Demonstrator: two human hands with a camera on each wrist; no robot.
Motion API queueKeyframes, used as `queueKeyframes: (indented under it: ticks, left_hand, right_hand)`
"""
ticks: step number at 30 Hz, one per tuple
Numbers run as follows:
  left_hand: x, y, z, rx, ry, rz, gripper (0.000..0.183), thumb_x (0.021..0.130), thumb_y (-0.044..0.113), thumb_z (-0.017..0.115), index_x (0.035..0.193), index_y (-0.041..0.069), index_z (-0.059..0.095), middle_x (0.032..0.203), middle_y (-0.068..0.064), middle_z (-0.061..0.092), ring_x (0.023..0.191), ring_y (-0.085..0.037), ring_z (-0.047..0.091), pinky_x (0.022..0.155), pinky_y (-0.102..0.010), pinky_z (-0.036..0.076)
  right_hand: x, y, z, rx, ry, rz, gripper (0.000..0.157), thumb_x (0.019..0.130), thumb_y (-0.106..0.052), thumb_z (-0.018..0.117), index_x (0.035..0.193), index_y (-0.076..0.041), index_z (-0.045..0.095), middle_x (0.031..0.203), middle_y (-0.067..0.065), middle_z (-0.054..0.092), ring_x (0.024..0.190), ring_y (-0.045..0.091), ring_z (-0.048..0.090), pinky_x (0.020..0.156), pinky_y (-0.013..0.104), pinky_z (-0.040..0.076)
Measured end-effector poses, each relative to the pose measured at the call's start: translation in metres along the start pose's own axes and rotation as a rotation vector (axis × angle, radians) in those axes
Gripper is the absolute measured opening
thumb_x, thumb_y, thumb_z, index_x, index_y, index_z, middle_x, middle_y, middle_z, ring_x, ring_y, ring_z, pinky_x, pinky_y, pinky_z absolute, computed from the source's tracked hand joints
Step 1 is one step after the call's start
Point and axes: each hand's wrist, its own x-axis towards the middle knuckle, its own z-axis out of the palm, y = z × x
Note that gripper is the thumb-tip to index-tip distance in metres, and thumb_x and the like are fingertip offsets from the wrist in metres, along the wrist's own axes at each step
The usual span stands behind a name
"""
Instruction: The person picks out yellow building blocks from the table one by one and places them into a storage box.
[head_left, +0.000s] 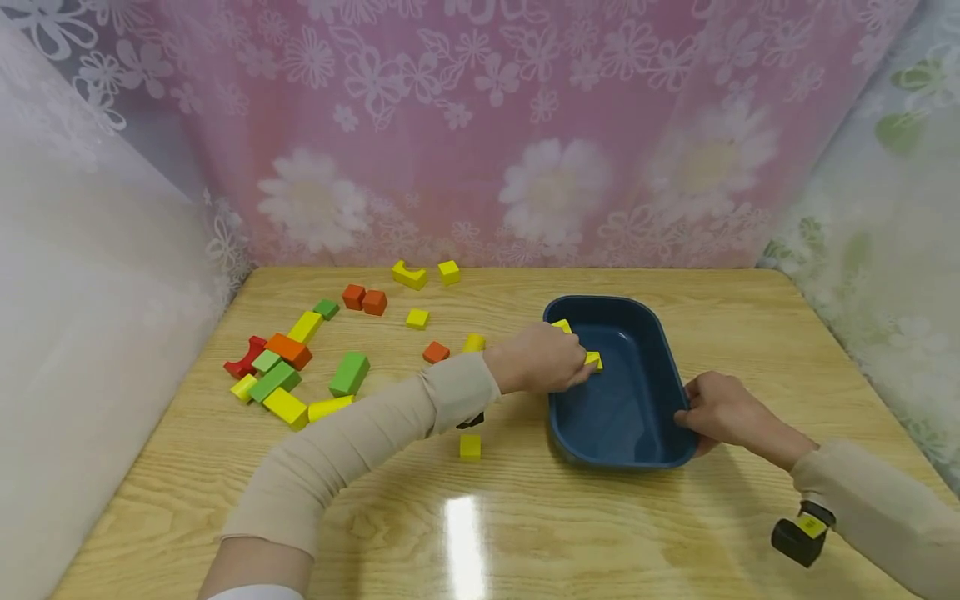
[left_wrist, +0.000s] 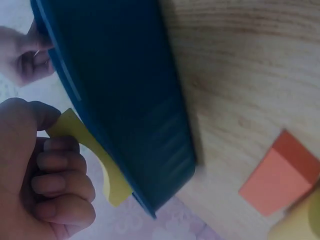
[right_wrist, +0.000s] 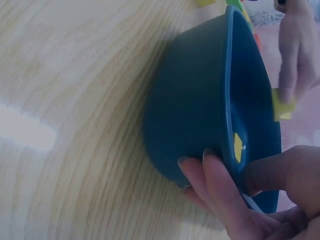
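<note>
A yellow arch block (left_wrist: 111, 182) is in my left hand (head_left: 540, 358), pinched near one end by thumb and forefinger, the other fingers curled in. In the head view, the hand reaches over the left rim of a dark blue plastic basin (head_left: 622, 417), covering the block's middle. My right hand (head_left: 720, 408) grips the basin's right side; the right wrist view shows its thumb (right_wrist: 267, 175) inside the rim and fingers outside. The basin stands on the wooden table.
Several coloured blocks lie at the left, among them a red arch block (head_left: 246, 358) and a green block (head_left: 349, 374). Another yellow arch block (head_left: 409, 275) is near the back edge. A small yellow block (head_left: 470, 447) lies left of the basin. A pink flowered curtain (head_left: 465, 133) hangs behind.
</note>
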Motion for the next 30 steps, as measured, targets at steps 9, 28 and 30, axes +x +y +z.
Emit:
queueKeyframes:
  ticks: [9, 28, 30]
  left_hand:
    - [0.007, 0.015, 0.010, 0.004, -0.109, 0.043, 0.043, 0.105, 0.037, 0.036, 0.093, 0.014, 0.070, 0.079, 0.003, 0.060, 0.063, -0.011, 0.056, 0.061, -0.020, 0.048]
    - [0.015, 0.045, 0.024, 0.179, -0.114, 0.063, 0.042, 0.105, 0.037, 0.033, 0.097, 0.022, 0.072, 0.085, 0.008, 0.068, 0.068, -0.005, 0.060, 0.063, -0.022, 0.052]
    - [0.017, 0.048, 0.024, 0.167, -0.147, 0.050, 0.042, 0.105, 0.037, 0.033, 0.099, 0.022, 0.072, 0.085, 0.008, 0.067, 0.067, -0.006, 0.059, 0.063, -0.022, 0.052]
  right_hand:
    - [-0.001, 0.000, 0.001, 0.025, -0.001, -0.001, 0.027, 0.087, 0.001, 0.058, 0.104, 0.021, 0.057, 0.075, 0.014, 0.066, 0.057, 0.023, 0.068, 0.053, 0.033, 0.056]
    - [-0.001, -0.001, 0.002, 0.018, -0.005, 0.013, 0.031, 0.087, 0.001, 0.057, 0.108, 0.024, 0.054, 0.080, 0.017, 0.066, 0.059, 0.023, 0.068, 0.053, 0.033, 0.056]
    - [-0.001, 0.000, 0.002, 0.009, -0.004, 0.016, 0.031, 0.088, 0.000, 0.057, 0.108, 0.024, 0.054, 0.080, 0.018, 0.066, 0.059, 0.023, 0.068, 0.053, 0.033, 0.056]
